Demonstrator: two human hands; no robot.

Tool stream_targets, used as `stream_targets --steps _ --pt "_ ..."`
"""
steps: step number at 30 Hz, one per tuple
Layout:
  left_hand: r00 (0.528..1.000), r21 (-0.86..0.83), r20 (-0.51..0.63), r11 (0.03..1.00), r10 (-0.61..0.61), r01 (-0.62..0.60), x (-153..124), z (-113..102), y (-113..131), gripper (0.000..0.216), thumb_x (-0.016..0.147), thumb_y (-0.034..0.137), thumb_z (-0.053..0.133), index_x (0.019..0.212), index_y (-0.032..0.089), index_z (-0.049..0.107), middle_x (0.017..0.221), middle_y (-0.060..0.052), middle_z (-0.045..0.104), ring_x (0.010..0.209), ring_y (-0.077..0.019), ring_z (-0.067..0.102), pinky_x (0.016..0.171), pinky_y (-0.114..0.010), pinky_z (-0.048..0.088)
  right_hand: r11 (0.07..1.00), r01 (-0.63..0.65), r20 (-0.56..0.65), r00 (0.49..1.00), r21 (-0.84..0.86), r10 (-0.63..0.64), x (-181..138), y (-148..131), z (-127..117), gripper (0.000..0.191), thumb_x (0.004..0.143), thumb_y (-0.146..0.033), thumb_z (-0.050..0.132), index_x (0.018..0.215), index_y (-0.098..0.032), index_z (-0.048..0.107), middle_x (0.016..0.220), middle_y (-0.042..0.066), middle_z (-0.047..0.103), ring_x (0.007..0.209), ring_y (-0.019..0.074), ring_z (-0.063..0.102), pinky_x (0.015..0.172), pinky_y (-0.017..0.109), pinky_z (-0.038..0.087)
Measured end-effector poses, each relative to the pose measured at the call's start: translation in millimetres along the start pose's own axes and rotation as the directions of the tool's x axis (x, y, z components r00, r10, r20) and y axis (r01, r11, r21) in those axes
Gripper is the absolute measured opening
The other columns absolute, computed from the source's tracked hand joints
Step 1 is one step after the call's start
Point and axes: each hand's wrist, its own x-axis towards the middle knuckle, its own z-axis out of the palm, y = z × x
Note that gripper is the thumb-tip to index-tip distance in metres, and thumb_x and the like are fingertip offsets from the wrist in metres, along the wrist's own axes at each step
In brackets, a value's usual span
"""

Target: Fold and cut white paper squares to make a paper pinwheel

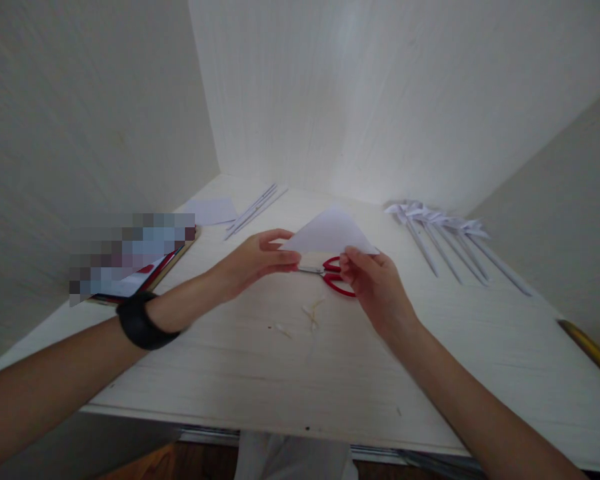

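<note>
A white sheet of paper (330, 233) folded into a triangle hangs above the middle of the white table (290, 373). My left hand (253, 260) pinches its left corner between thumb and fingers. My right hand (373, 283) grips its lower right corner with curled fingers. Red-handled scissors (336, 277) lie on the table just under the paper, between my two hands, partly hidden by my right hand. A black band sits on my left wrist (140, 321).
Several white paper pinwheels on rolled sticks (445, 233) lie at the back right. A few rolled paper sticks (255, 210) and a loose white sheet (213, 211) lie at the back left. A clipboard with a blurred-out item (130, 257) sits left. Small scraps (313, 313) lie near.
</note>
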Motion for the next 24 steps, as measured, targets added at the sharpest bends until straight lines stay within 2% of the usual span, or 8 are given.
stream_targets --steps 2,3,7,10,12,18,22,24 --pt "0.996 0.043 0.089 0.999 -0.023 0.02 -3 11 -5 0.027 0.067 0.024 0.077 0.092 0.017 0.067 0.083 -0.002 0.069 0.077 -0.014 0.062 0.077 -0.027 0.051 0.998 -0.06 0.076 0.995 -0.027 0.062 -6 5 5 0.013 0.072 -0.028 0.074 0.074 -0.016 0.069 0.073 0.001 0.065 0.063 0.0091 0.055 0.056 0.019 0.043" --pt "0.995 0.048 0.098 0.999 -0.021 0.016 -5 16 -8 0.026 0.068 0.025 0.076 0.091 0.017 0.068 0.085 -0.003 0.069 0.08 -0.0147 0.062 0.079 -0.027 0.05 0.995 -0.086 0.112 0.99 -0.044 0.09 -8 6 7 0.013 0.072 -0.027 0.074 0.075 -0.016 0.07 0.074 0.002 0.066 0.065 0.0099 0.056 0.058 0.02 0.044" --pt "0.998 0.064 0.05 0.997 0.041 -0.045 -8 24 -11 0.02 0.073 0.03 0.072 0.085 0.015 0.07 0.087 -0.005 0.07 0.082 -0.0157 0.061 0.08 -0.029 0.049 0.986 -0.114 0.204 0.969 -0.121 0.137 -14 3 9 0.011 0.074 -0.026 0.073 0.076 -0.015 0.07 0.075 0.003 0.067 0.068 0.0119 0.056 0.06 0.022 0.043" --pt "0.998 0.05 -0.024 0.997 0.061 -0.06 -7 21 -10 0.018 0.071 0.029 0.073 0.082 0.015 0.07 0.085 -0.004 0.071 0.078 -0.015 0.061 0.08 -0.029 0.048 0.977 -0.076 0.192 0.975 -0.2 0.115 -14 1 9 0.011 0.075 -0.027 0.07 0.078 -0.017 0.067 0.078 0.002 0.066 0.068 0.0118 0.055 0.059 0.022 0.042" --pt "0.996 0.036 -0.034 0.996 0.078 -0.077 -7 19 -9 0.019 0.069 0.026 0.075 0.083 0.016 0.069 0.085 -0.003 0.07 0.077 -0.0144 0.061 0.077 -0.028 0.048 0.967 -0.053 0.18 0.979 -0.248 0.1 -13 2 10 0.011 0.075 -0.027 0.069 0.076 -0.017 0.066 0.075 0.001 0.065 0.065 0.011 0.053 0.058 0.023 0.041" --pt "0.992 0.093 0.098 0.992 0.078 -0.088 -9 23 -4 0.015 0.072 0.026 0.073 0.08 0.015 0.067 0.076 0.0 0.067 0.074 -0.0123 0.06 0.075 -0.025 0.045 0.941 -0.016 0.193 0.977 -0.337 0.086 -13 9 13 0.012 0.074 -0.028 0.068 0.073 -0.017 0.066 0.068 -0.001 0.061 0.058 0.0101 0.05 0.054 0.023 0.038" --pt "0.985 0.131 0.169 0.989 0.04 -0.063 -12 24 -2 0.019 0.07 0.025 0.075 0.086 0.018 0.068 0.083 -0.001 0.071 0.082 -0.0147 0.063 0.079 -0.026 0.047 0.922 0.013 0.186 0.98 -0.387 0.065 -14 10 13 0.014 0.073 -0.029 0.069 0.069 -0.017 0.063 0.062 -0.003 0.058 0.056 0.0101 0.047 0.052 0.023 0.036" --pt "0.989 0.161 0.143 0.984 0.049 -0.072 -13 24 -3 0.017 0.07 0.028 0.075 0.082 0.017 0.069 0.082 -0.001 0.07 0.081 -0.0157 0.063 0.077 -0.026 0.048 0.909 0.024 0.188 0.98 -0.417 0.06 -14 11 13 0.013 0.072 -0.028 0.068 0.068 -0.018 0.062 0.063 -0.002 0.057 0.056 0.0106 0.047 0.053 0.024 0.036"
